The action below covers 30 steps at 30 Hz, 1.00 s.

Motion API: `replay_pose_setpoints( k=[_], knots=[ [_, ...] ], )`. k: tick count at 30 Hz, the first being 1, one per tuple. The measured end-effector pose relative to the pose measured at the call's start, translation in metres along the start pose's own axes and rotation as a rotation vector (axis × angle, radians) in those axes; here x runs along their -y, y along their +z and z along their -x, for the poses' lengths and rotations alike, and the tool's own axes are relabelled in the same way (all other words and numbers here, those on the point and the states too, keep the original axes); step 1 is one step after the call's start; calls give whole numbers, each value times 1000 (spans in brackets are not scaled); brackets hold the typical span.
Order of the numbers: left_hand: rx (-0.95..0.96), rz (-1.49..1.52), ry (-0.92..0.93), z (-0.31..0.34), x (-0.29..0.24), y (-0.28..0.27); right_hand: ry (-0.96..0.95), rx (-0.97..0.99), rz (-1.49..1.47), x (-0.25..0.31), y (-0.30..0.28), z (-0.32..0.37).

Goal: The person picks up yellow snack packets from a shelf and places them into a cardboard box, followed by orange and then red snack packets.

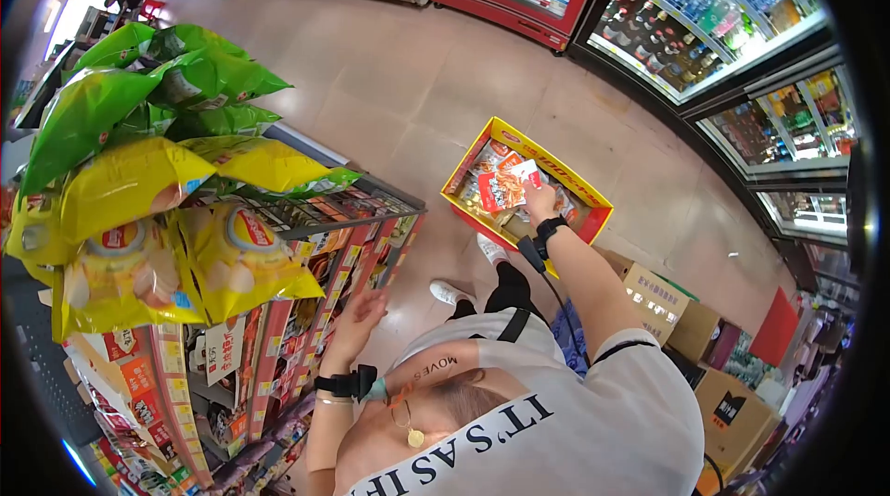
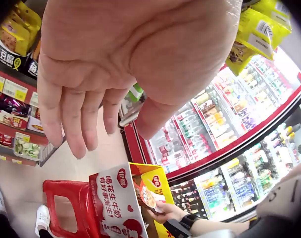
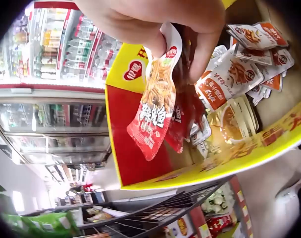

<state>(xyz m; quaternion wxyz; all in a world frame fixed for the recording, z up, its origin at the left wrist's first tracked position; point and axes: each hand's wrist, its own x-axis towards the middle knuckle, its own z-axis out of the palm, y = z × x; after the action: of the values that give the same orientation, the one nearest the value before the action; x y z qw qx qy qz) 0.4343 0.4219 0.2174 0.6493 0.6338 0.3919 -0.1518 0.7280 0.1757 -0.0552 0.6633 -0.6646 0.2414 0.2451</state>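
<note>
The right hand (image 1: 540, 202) is grasping a red-and-white snack packet (image 3: 158, 94) in a thumb-and-finger grip, and the packet is hanging over the yellow box (image 3: 133, 144), where other packets (image 3: 237, 74) are lying in a loose heap. The left hand (image 1: 362, 318) is hovering near the snack shelves (image 1: 275, 345), its grip relaxed, fingers loosely extended.

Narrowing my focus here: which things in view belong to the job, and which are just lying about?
Likely in the job:
- snack packets held by the right grip
- yellow box below
- sachets in it

Just around:
- chip bags
- cardboard cartons
- drinks fridges
</note>
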Motion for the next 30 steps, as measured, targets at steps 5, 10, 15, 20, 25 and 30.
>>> replay_pose_setpoints(
  k=[5,10,15,20,25,30],
  knots=[
    [-106,16,-119,9,17,1,-162,-7,284,-43,23,-48],
    [-138,34,-150,15,26,11,-191,97,465,-47,35,-61],
    [-151,81,-173,16,23,16,60,234,323,0,21,-44],
    [-138,70,-164,10,21,14,-143,236,319,3,-8,-47],
    [-101,64,-147,-1,21,14,-205,270,542,16,-50,-46],
    [-86,1,-100,-5,24,18,-469,418,1153,29,-75,-21]
  ],
)
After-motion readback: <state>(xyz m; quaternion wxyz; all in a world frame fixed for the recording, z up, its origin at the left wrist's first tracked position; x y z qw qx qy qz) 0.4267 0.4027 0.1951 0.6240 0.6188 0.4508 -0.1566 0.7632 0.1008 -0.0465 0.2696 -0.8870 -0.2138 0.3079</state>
